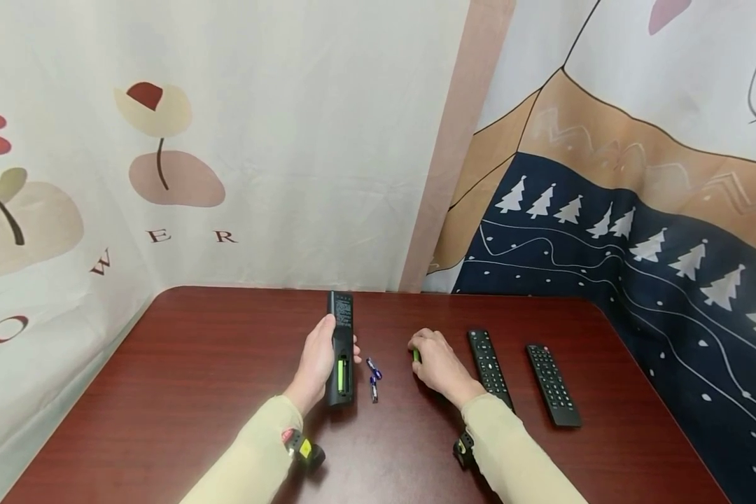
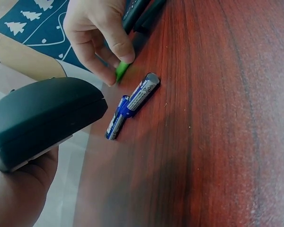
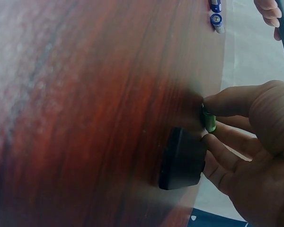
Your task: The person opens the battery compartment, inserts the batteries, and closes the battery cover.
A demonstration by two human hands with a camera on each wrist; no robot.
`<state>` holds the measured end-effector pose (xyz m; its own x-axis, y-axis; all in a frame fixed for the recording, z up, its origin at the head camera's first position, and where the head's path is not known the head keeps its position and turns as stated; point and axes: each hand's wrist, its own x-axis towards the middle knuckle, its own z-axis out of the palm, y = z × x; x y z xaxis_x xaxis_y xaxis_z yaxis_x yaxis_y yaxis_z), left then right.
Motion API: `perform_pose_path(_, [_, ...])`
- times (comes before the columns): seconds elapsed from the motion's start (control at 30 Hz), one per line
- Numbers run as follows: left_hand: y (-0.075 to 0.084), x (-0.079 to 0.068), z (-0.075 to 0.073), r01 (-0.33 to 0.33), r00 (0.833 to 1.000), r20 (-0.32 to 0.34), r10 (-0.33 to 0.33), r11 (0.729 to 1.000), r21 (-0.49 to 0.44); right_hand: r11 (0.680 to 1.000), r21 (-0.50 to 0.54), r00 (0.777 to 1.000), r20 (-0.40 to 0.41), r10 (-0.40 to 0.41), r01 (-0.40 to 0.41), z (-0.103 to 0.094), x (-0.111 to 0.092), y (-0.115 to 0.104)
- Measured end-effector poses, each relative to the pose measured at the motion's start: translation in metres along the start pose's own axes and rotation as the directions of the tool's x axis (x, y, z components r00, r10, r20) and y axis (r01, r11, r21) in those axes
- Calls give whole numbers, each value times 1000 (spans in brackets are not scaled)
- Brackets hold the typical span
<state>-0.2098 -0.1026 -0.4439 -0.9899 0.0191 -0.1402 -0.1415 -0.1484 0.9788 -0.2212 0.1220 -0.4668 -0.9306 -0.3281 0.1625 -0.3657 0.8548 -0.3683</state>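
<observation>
My left hand [image 1: 315,358] grips a black remote control [image 1: 342,327], its back facing up and its battery compartment uncovered. A green battery [image 1: 341,376] lies in that compartment. Over the table to the right, my right hand [image 1: 439,365] pinches another green battery [image 1: 416,355] between thumb and fingers; the right wrist view shows this green battery [image 3: 209,120] close to the tabletop. Two blue batteries [image 2: 143,93] lie touching or nearly touching each other on the table between the hands. The left wrist view shows only an end of the held remote [image 2: 47,116].
Two more black remotes lie buttons up on the brown table [image 1: 195,392]: one remote [image 1: 488,364] beside my right hand, partly behind the forearm, and another remote [image 1: 553,385] farther right. A printed curtain [image 1: 302,175] hangs behind the table's far edge.
</observation>
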Motion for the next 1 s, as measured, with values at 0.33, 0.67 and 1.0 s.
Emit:
perform_pose_path(0.33, [1, -3, -1, 23, 1000, -7, -23, 999, 48, 1000, -3, 1000, -13, -5, 5, 2, 0, -1])
perform_pose_path(0.67, [1, -1, -1, 28, 1000, -5, -28, 999, 30, 1000, 23, 1000, -12, 17, -16, 0, 0, -3])
perform_pose_path(1.0, [0, 0, 0, 24, 1000, -6, -24, 999, 38, 998, 66, 999, -38, 13, -11, -1, -2, -7])
